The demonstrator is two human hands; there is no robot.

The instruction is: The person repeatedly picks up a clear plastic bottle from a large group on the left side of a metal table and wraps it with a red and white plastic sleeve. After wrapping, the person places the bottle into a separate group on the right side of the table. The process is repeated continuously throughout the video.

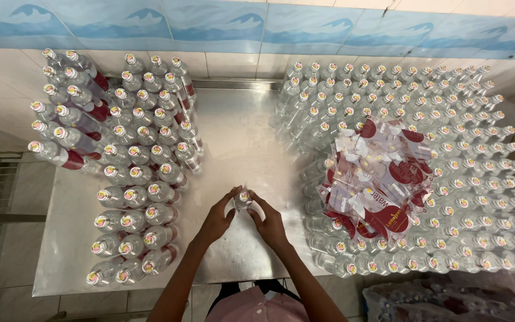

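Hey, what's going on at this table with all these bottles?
A person stands at a steel table and holds one small clear bottle upright between the left hand and the right hand. Capped bottles stand in a block on the left, some with red labels, and a bigger block on the right. A heap of loose red and white labels lies on the right block.

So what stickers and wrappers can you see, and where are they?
Loose pile of clear label sleeves with dark red round patches: atop the right bottle block.
Dark red label bands: around the left block's clear plastic bottles.
Clear plastic-wrapped bottle pack: bottom right, below the table.
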